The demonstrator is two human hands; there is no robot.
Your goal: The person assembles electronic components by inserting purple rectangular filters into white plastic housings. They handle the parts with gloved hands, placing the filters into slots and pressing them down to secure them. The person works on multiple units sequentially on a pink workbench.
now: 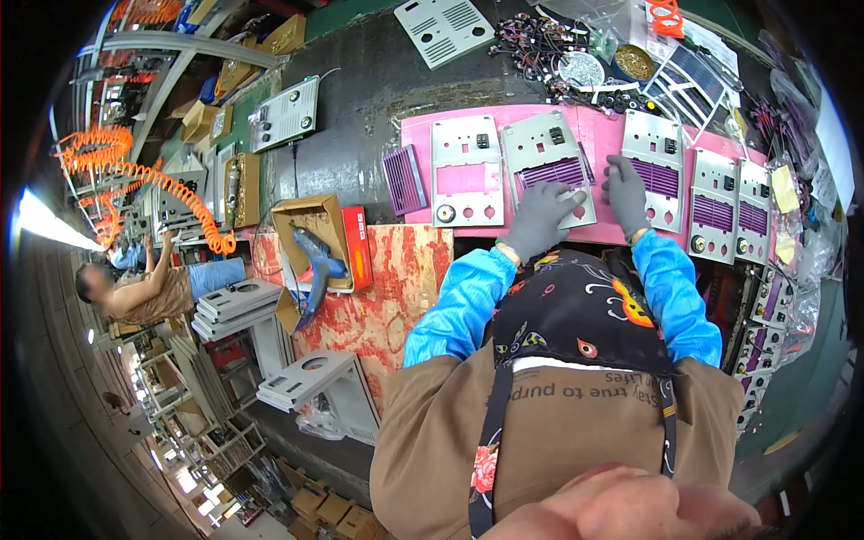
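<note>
My left hand, in a grey glove, rests at the lower part of a grey metal panel. Its thumb and fingers close around something small and whitish that I cannot make out. A purple slatted grille shows in that panel, slightly askew. My right hand, also gloved, is between this panel and another grey panel with a purple grille, its fingers apart and nothing visible in them. To the left stand a panel with an open rectangular window and a loose purple grille.
Finished-looking panels lie rightward on the pink sheet. Beyond are a wire-and-switch pile and a bowl of small brass-coloured parts. Leftward, a pistol-shaped blue tool lies in a carton; another person works farther off.
</note>
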